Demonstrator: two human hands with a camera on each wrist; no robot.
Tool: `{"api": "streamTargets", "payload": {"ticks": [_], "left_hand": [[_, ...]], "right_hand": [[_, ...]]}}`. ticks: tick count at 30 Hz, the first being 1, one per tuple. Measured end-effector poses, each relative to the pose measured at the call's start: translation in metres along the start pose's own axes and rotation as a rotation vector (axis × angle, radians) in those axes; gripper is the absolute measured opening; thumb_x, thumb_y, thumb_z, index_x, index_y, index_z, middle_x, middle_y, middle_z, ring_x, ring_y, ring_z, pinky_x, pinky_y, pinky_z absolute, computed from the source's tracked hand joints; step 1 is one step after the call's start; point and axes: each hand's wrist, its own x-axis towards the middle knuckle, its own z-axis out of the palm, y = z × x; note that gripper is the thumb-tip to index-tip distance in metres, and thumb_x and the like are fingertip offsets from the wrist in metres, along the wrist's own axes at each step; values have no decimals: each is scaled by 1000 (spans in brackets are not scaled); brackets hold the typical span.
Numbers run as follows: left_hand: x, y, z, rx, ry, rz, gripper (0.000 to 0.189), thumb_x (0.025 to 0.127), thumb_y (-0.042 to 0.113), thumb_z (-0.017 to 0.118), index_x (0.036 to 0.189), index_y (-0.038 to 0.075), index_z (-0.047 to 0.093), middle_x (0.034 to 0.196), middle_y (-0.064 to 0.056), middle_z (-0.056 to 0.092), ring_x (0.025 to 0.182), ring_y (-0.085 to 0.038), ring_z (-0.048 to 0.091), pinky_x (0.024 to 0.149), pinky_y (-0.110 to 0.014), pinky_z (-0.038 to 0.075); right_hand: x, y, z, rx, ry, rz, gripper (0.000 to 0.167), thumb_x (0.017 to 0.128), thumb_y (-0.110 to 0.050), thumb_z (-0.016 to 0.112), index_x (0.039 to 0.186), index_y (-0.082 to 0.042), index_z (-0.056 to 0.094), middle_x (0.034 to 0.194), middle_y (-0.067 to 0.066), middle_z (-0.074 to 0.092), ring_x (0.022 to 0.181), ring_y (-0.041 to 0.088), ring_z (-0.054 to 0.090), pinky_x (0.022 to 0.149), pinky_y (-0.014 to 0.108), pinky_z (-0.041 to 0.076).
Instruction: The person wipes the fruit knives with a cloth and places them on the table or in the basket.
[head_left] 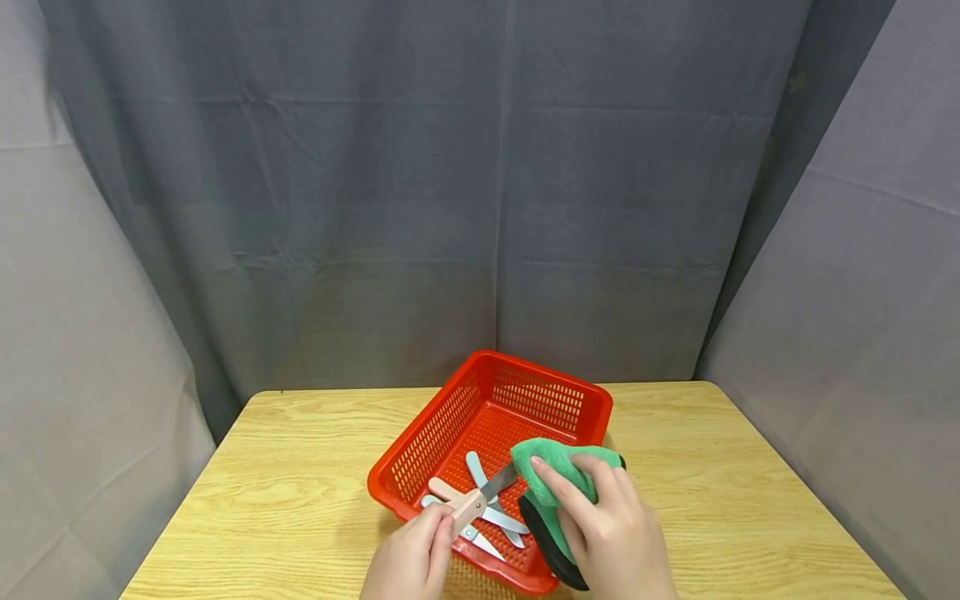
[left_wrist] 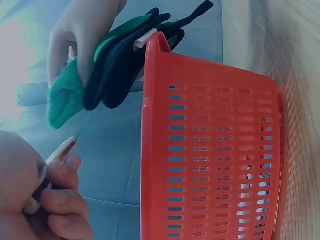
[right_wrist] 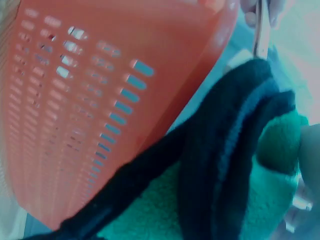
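In the head view my left hand (head_left: 408, 557) grips a knife (head_left: 470, 508) by its pale pink handle, over the near part of a red basket (head_left: 486, 360). The blade points up and right, and its tip meets a green cloth (head_left: 546, 454) with black edging. My right hand (head_left: 617, 529) pinches that folded cloth between thumb and fingers above the basket's right side. Several more knives (head_left: 476, 471), with light blue and pink handles, lie crossed in the bottom below. From the left wrist view, the cloth (left_wrist: 65, 92) hangs bunched beside the basket's rim.
The basket stands on a light wood-grain table (head_left: 300, 483), with slotted walls on its sides. Grey curtains (head_left: 375, 208) hang behind the table and down both sides.
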Motion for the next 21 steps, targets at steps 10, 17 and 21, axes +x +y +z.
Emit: {"api": "streamTargets", "payload": {"ticks": [10,17,21], "left_hand": [[0,-1,0,9,13,31,21,83,2,75,93,18,65,72,16,58,62,3,46,57,-17,38],[1,0,-1,2,20,61,22,82,2,75,93,18,65,70,16,56,61,4,44,56,-15,38],[0,0,-2,1,14,53,21,82,3,75,92,18,65,70,17,56,62,5,43,55,-15,37]], "right_hand": [[-1,-14,9,88,1,-198,36,111,-33,41,126,-32,73,107,6,68,79,20,58,51,22,48],[-2,-10,7,90,-56,-109,41,111,-40,35,129,-33,71,108,5,65,86,20,59,51,25,51],[-2,-2,4,55,-75,-59,38,110,-36,39,132,-33,69,110,6,64,90,21,60,56,32,56]]}}
